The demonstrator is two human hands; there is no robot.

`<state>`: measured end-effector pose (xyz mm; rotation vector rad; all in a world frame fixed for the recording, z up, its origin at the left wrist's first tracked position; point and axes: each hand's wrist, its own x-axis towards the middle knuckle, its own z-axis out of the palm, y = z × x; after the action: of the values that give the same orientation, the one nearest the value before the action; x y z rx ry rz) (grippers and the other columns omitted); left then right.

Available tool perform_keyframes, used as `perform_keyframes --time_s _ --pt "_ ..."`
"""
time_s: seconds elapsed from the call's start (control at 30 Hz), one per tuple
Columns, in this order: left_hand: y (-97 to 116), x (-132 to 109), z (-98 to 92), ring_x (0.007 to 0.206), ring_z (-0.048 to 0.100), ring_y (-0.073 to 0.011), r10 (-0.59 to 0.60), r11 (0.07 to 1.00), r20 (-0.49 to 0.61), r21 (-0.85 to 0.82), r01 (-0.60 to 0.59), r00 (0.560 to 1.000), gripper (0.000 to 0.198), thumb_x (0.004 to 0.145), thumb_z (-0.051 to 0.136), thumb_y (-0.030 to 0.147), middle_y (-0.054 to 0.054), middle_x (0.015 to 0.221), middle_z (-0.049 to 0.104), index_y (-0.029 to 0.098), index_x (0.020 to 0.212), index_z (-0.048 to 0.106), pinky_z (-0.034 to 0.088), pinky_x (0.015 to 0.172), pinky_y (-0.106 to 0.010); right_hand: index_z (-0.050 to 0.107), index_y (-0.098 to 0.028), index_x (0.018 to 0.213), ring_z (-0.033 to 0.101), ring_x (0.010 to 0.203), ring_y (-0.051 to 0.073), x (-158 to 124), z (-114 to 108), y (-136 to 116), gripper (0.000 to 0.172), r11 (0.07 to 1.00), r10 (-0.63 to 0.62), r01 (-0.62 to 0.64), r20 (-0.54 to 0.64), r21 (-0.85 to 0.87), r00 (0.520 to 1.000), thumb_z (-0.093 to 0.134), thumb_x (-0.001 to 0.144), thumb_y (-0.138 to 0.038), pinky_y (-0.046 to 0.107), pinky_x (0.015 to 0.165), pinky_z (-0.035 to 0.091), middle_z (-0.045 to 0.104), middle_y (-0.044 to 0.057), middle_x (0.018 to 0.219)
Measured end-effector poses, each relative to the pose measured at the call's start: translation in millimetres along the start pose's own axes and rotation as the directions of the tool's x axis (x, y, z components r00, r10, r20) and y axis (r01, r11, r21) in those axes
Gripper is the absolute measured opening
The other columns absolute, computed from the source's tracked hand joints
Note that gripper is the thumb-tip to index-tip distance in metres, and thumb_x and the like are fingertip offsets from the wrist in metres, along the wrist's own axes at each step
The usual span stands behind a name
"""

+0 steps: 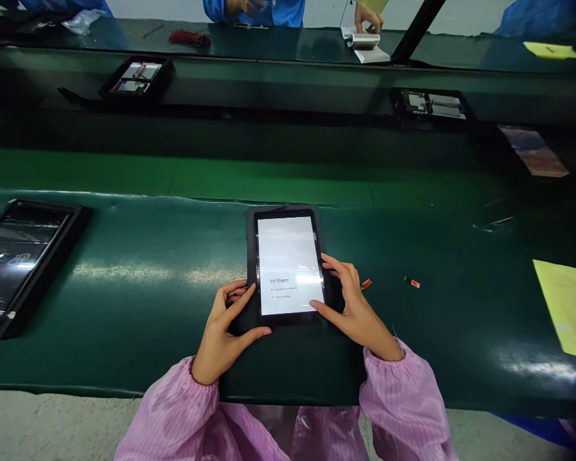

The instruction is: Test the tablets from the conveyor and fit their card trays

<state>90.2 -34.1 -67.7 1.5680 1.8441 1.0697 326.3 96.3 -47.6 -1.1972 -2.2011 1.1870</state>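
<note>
A black tablet (pixel 288 264) lies in a dark holder on the green bench, its screen lit white with the words "Hi there". My left hand (pixel 224 333) grips the tablet's lower left corner, thumb under and fingers curled on the edge. My right hand (pixel 349 301) rests on the lower right edge, thumb reaching onto the screen, fingers bent along the side.
A black tray (pixel 19 266) with a dark panel sits at the left. Two small red-tipped parts (pixel 413 282) lie right of the tablet, a yellow sheet (pixel 569 307) further right. Beyond the green conveyor (pixel 269 179), more trays and other people's hands in blue sleeves (pixel 254 11).
</note>
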Motion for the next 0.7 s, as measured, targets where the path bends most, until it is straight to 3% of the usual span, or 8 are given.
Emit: perform_keyframes --time_s 0.7 --pt "3.5 1.1 0.4 0.116 0.054 -0.0247 -0.025 0.999 0.002 -0.023 0.025 1.000 0.065 0.075 0.075 0.040 -0.007 0.130 0.045 0.038 0.136 0.050 0.049 0.101 -0.048 0.024 -0.036 0.145 0.039 0.127 0.027 -0.1 -0.7 -1.5 0.070 1.000 -0.008 0.008 -0.009 -0.010 1.000 0.060 0.086 -0.035 0.056 0.109 0.036 0.039 0.007 0.130"
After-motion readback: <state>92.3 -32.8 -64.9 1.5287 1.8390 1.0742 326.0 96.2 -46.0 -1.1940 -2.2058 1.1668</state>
